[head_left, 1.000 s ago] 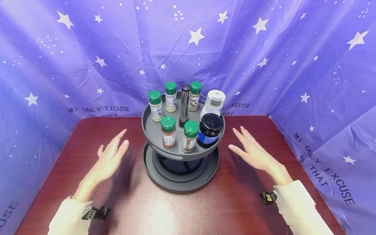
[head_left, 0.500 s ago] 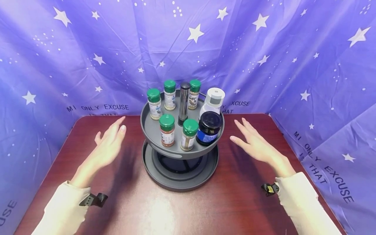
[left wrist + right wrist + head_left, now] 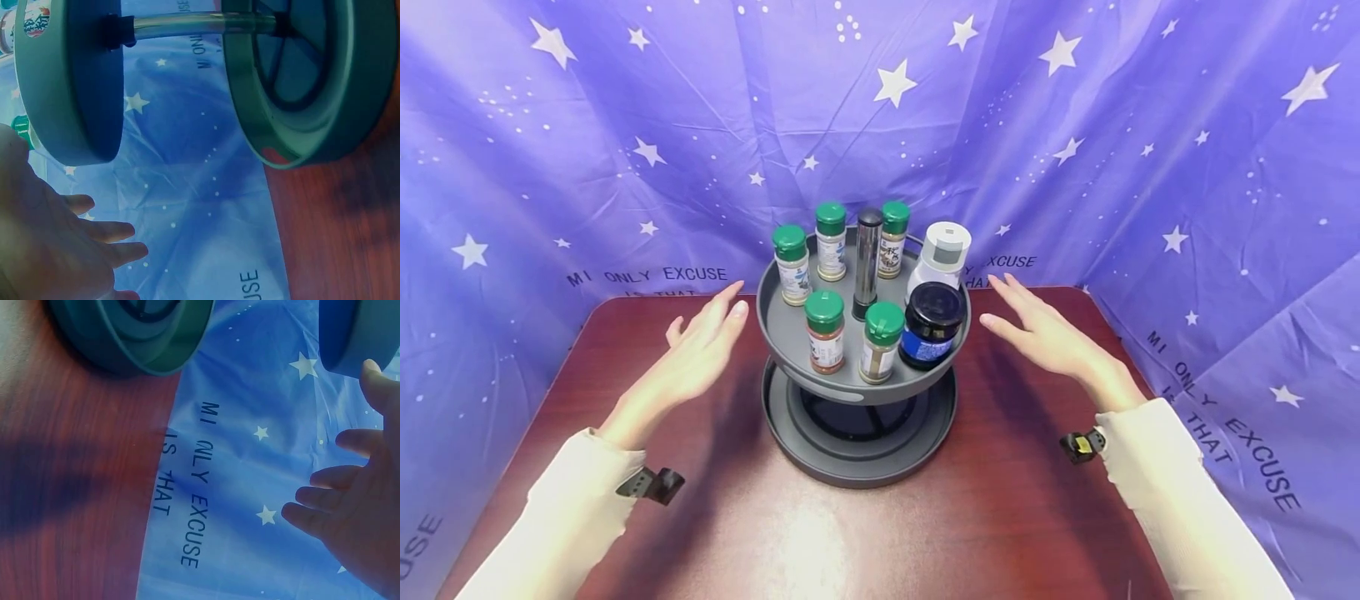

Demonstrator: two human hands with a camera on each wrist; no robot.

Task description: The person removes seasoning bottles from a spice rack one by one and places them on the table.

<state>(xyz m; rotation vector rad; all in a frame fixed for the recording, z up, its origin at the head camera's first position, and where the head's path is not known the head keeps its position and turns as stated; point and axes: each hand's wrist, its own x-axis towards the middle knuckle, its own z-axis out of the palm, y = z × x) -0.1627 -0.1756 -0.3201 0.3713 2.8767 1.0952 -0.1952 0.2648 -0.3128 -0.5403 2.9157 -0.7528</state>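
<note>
A grey two-tier turntable rack [image 3: 859,467] stands on the table. Its upper tray carries several green-capped spice jars [image 3: 826,332], a white bottle [image 3: 942,258] and a dark jar with a blue label [image 3: 933,325], all upright. Left of the upper tray my left hand [image 3: 700,354] hovers with fingers extended, holding nothing. My right hand [image 3: 1047,333] hovers at the tray's right, nearest the dark jar, its fingers straight and apart from the rack. Both palms face inward. In the left wrist view, the left hand [image 3: 56,231] shows spread fingers beside the upper tray [image 3: 72,81].
A metal post [image 3: 868,265] with a black cap rises through the upper tray. The lower tray sits directly beneath. A purple star-printed curtain [image 3: 715,150] surrounds the reddish-brown table [image 3: 1000,517] at the back and sides.
Both hands have risen slightly in the head view. Over the last half second, the left moved rightward and the right slightly leftward, both closer to the upper tray. The jars keep their places.
</note>
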